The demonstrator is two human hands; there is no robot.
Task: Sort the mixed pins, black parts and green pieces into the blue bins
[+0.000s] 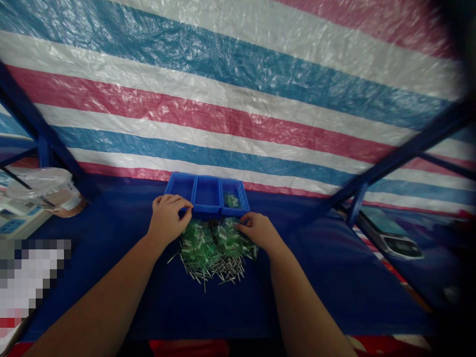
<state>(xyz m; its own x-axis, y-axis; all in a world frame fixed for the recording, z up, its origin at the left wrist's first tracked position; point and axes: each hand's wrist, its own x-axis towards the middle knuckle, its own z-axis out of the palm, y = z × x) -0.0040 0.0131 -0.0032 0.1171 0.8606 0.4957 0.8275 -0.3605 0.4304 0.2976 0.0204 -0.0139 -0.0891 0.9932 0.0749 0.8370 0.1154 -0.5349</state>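
Observation:
A loose heap of thin metal pins with green plastic parts (211, 253) lies on the dark blue table cover (327, 282), just in front of a blue plastic tray (206, 194) with three compartments. My left hand (168, 219) is curled at the tray's front edge, its fingertips near the left and middle compartments. My right hand (259, 231) rests on the far right of the heap, fingers reaching in among the green pieces. Neither hand clearly shows a held item. A few green pieces (231, 200) lie in the right compartment.
A striped tarpaulin (223, 114) hangs behind the table, crossed by blue steel frame bars (401, 158). A clear plastic cup (42, 189) and a white power strip (18, 218) stand at the left. A digital scale (394, 235) sits at the right.

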